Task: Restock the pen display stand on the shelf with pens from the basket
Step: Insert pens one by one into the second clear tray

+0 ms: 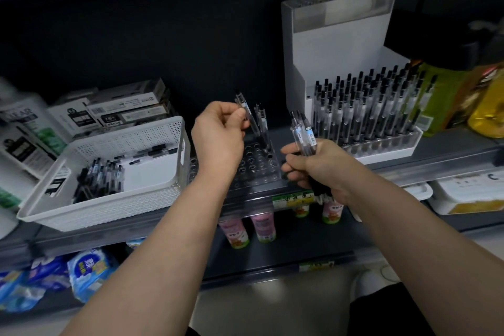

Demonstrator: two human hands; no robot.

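The shelf [450,157] is dark and long. A white basket [109,207] sits on it at the left, with pens [99,177] lying inside. Beside it is a clear stand [256,169] full of holes, with a few pens stuck in at the back. The right hand [317,169] squeezes a bunch [304,132] of pens. The left hand [218,136] pinches one pen [245,109] over the stand. A green tag [294,199] has blurry writing I can't read.

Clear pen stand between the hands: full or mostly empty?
Mostly empty. The clear pen stand shows rows of open holes; only a few pens stand at its back, near the left hand.
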